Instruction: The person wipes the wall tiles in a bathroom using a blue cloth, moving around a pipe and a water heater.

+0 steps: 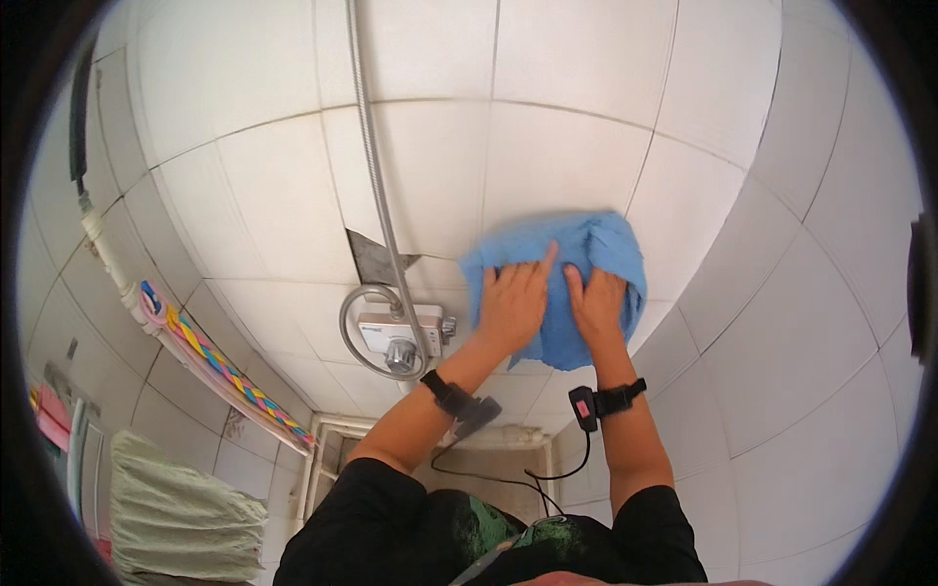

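A blue cloth (570, 322) lies spread and rumpled against the white wall tiles (418, 172), right of the shower control. My left hand (515, 304) presses on its left half, thumb raised toward the middle and the other fingers bent into the fabric. On the right half is my right hand (599, 304), its fingertips hidden under a fold and its thumb pointing up. The two hands are a little apart, with cloth between them. Both wrists wear black straps with small modules, and a cable (506, 481) hangs from them.
A shower control unit (377, 337) with a looped metal hose (372, 157) is fixed left of the cloth. Above it, a tile has a broken patch (370, 258). Along the left wall are a pipe (110, 253), a braided colourful cord (220, 366) and a hanging pale green towel (179, 513).
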Tool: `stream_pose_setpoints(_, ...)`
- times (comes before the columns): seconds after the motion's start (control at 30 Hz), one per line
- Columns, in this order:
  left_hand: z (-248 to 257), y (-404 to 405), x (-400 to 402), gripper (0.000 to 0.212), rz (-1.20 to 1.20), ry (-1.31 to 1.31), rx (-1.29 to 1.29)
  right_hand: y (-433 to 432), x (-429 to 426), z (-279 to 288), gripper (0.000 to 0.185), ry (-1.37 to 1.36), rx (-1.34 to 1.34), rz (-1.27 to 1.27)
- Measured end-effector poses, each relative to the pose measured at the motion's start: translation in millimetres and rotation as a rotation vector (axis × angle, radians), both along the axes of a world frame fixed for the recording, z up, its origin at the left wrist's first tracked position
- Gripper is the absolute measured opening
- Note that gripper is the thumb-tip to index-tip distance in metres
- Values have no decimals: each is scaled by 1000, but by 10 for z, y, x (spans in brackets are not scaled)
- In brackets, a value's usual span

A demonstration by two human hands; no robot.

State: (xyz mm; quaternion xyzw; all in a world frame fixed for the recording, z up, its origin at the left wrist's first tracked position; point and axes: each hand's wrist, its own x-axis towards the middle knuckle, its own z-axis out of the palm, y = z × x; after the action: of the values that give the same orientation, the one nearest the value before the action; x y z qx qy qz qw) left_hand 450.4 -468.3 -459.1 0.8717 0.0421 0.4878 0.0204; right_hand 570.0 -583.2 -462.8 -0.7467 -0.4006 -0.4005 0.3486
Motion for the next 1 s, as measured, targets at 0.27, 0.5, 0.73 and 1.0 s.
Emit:
stream_pose_setpoints(0.27, 610, 414, 93, 63, 141, -84, -6, 646, 15, 673, 47, -152, -20, -141)
stream_pose_setpoints(0.5, 1263, 621, 157, 64, 205, -320, 59, 832, -143, 1646, 43, -457, 95, -76)
stream_pose_setpoints(0.73, 1872, 799, 114, 66, 179, -487, 109, 942, -274, 2378, 46, -478, 13, -9)
stream_pose_setpoints(1.0, 2618, 1016, 127, 66, 226, -629, 196, 1204, -252, 3146, 47, -731, 188, -10)
